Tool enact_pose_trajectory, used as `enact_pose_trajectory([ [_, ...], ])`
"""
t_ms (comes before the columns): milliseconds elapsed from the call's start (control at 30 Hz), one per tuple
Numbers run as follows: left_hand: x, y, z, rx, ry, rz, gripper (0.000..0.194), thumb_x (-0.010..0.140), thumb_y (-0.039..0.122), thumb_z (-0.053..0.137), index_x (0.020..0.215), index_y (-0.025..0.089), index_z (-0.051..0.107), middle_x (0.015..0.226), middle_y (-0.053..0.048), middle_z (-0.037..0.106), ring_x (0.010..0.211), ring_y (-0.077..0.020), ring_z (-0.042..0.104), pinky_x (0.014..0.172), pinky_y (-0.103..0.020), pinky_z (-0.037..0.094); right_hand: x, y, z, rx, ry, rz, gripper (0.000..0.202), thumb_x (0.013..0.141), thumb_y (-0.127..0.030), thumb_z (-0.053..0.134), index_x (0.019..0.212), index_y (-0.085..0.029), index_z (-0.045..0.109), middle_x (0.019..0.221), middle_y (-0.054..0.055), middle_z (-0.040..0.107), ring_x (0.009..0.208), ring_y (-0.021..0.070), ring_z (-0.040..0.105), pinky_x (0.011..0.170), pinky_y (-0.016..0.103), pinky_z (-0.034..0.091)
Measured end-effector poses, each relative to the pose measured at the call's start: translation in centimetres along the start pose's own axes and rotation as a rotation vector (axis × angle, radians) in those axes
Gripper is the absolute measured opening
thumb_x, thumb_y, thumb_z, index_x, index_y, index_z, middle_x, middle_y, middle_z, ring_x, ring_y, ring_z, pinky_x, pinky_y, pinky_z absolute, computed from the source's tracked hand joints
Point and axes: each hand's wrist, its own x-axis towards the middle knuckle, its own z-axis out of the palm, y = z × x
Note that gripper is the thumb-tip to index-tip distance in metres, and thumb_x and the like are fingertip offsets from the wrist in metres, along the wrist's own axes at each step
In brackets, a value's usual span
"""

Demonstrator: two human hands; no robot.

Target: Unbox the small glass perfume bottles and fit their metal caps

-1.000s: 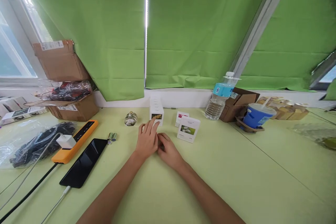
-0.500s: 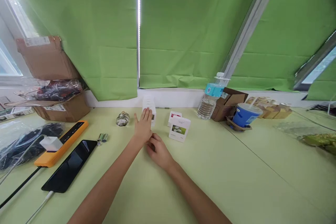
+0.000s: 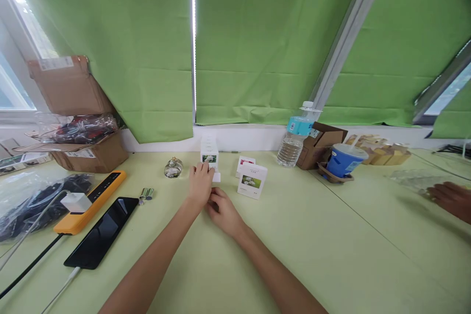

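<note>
My left hand (image 3: 201,186) is in the middle of the table, its fingers bent down around a small white box (image 3: 217,176), mostly hidden by that hand. Just below it, my right hand (image 3: 222,210) has curled fingers close to the left palm; whatever they grip is covered. Beyond the fingertips stands a row of white boxes (image 3: 209,148), the front one with a flower picture. To the right, a white box with a white-flower picture (image 3: 252,181) stands upright in front of another with a red picture (image 3: 243,163). A round glass bottle (image 3: 173,168) sits left of my hands.
Left are a black phone (image 3: 103,233), an orange power strip (image 3: 90,202), small metallic cylinders (image 3: 146,193) and a cardboard box (image 3: 91,154). Right are a water bottle (image 3: 294,140), a blue cup (image 3: 345,161) and yellowish boxes (image 3: 386,154). Another person's hand (image 3: 451,197) reaches in at the right edge.
My left hand has drawn back toward me and its outstretched fingers have bent, uncovering the front of the box row. My right hand has barely moved. Another person's hand has appeared at right.
</note>
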Motion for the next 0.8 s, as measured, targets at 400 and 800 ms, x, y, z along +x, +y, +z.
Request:
enact_pose_trajectory([
  [400,-8.4,-4.7,-0.3,-0.138,0.01,0.091,0.042,0.075,-0.001,0.05,0.11,0.023,0.056,0.119,-0.006,0.055,0.103,-0.0245,0.048,0.075,-0.035,0.045,-0.5,-2.2,-3.1,-0.244,0.034,-0.265,0.019,0.086,-0.035,0.059,0.1,-0.022,0.063,0.101,0.009,0.062,0.093,0.022,0.058,0.082,0.036,0.048],
  [800,-11.9,-6.1,-2.6,-0.69,0.045,0.342,0.043,0.079,-0.004,0.047,0.109,0.023,0.061,0.124,-0.008,0.052,0.105,-0.0205,0.047,0.086,-0.035,0.047,-0.4,-3.9,-2.0,-0.224,-0.383,-0.044,0.089,0.073,-0.066,0.065,0.145,-0.027,0.03,0.135,0.01,0.05,0.122,0.0283,0.046,0.103,0.043,0.038],
])
